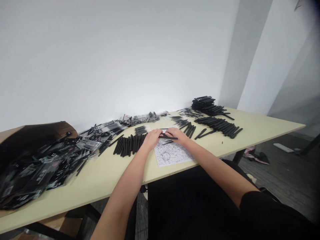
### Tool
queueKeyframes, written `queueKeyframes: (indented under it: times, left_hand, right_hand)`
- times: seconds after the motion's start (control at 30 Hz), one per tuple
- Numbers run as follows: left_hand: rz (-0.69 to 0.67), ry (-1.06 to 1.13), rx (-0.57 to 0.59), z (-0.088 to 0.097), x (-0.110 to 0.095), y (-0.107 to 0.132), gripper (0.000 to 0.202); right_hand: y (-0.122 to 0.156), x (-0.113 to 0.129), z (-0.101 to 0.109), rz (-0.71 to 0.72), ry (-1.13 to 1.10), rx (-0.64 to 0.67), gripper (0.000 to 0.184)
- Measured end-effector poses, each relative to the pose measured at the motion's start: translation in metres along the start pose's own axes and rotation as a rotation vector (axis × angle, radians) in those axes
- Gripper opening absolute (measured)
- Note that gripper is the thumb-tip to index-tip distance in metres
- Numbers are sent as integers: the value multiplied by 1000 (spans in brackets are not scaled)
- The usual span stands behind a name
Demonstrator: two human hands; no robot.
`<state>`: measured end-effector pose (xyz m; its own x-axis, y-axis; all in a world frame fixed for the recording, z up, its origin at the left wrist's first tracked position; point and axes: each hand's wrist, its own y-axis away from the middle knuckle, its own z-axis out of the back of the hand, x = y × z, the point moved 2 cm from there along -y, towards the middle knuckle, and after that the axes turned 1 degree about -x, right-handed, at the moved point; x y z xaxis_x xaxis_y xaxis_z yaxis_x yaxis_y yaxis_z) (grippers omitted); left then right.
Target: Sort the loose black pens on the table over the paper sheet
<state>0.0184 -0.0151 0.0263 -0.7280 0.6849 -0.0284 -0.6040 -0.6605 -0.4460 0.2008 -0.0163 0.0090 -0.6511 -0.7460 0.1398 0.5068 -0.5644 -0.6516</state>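
Both my hands meet over a sheet of white paper covered in scribbles (172, 155) on the pale table (105, 180). My left hand (152, 137) and my right hand (178, 135) have their fingers closed on the two ends of one thin black pen (168, 137), held level just above the paper. A row of black pens (130, 144) lies directly left of my left hand.
Heaps of black packets (42, 163) spill from a brown cardboard box (30, 133) at the left. More pens lie in rows (220, 126) and a stack (203, 102) at the right. A white wall runs behind the table; dark floor lies to the right.
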Motion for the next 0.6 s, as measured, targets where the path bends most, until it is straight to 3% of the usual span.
queueKeyframes:
  times: [0.3,0.6]
  left_hand:
    - [29,37,-20,-4,4,1,23]
    - [34,41,-12,-2,2,1,23]
  right_hand:
    - [0,-1,1,4,-65,-63,26]
    - [-2,0,0,-7,-55,-1,35]
